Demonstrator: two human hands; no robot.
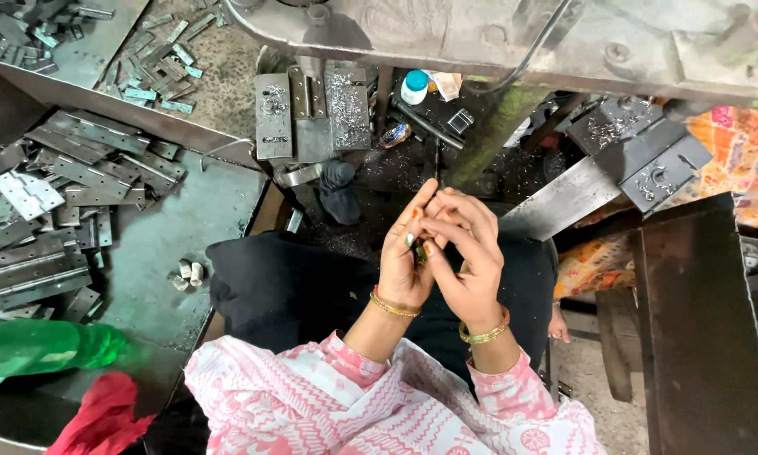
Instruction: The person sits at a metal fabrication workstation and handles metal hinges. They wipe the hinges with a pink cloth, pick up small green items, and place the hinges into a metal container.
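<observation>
Both hands, left (404,261) and right (467,257), pinch one small dark part (418,250) together above the black lap cloth (303,291); a loosened pinch could drop it among the metal shavings (412,173) beyond.

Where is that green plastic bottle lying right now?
In the head view, the green plastic bottle lies on its side at the lower left, just above a red cloth and below the pile of grey metal strips.
</observation>
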